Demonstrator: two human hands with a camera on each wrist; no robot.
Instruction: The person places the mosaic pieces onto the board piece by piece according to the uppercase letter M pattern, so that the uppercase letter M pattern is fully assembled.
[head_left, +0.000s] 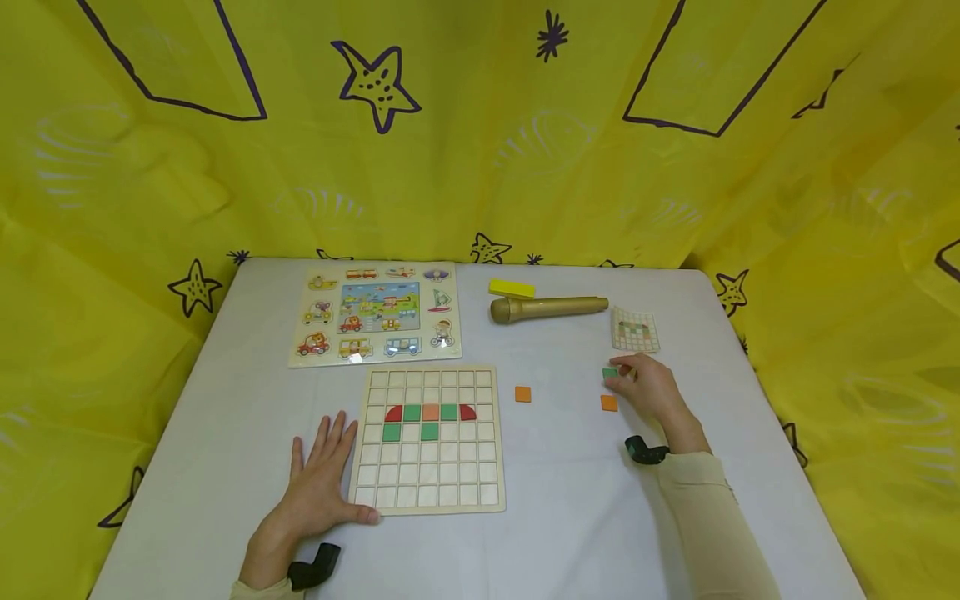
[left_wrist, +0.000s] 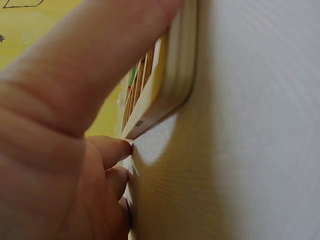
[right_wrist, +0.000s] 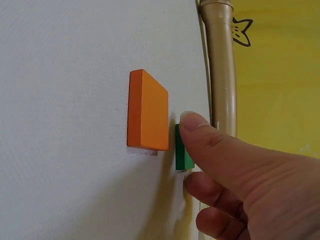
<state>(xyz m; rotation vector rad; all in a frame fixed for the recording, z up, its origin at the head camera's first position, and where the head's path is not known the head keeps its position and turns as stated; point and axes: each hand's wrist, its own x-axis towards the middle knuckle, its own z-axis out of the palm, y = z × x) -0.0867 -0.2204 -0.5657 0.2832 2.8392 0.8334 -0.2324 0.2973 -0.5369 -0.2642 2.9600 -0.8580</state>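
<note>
At the left, the left hand (head_left: pixel 318 483) lies with its fingers spread, gripping nothing, its thumb against the near left corner of the wooden board (head_left: pixel 447 473). A sideways push from that thumb could skid the board over the cloth (head_left: pixel 555 533) and perhaps jolt the red, green and pink pieces (head_left: pixel 431 412) set in its squares. To the right of the board, one orange tile (head_left: pixel 522 394) lies loose, where a sweeping sleeve might shift it. Farther right, the green tile (head_left: pixel 609 374) sits between the thumb and curled fingers of the right hand (head_left: pixel 648 387), a nearly closed pinch; whether it is off the cloth I cannot tell. Held by its edge, it could twist or drop. The second orange tile (head_left: pixel 609 403) lies just on the near side, so a low wrist could knock it.
</note>
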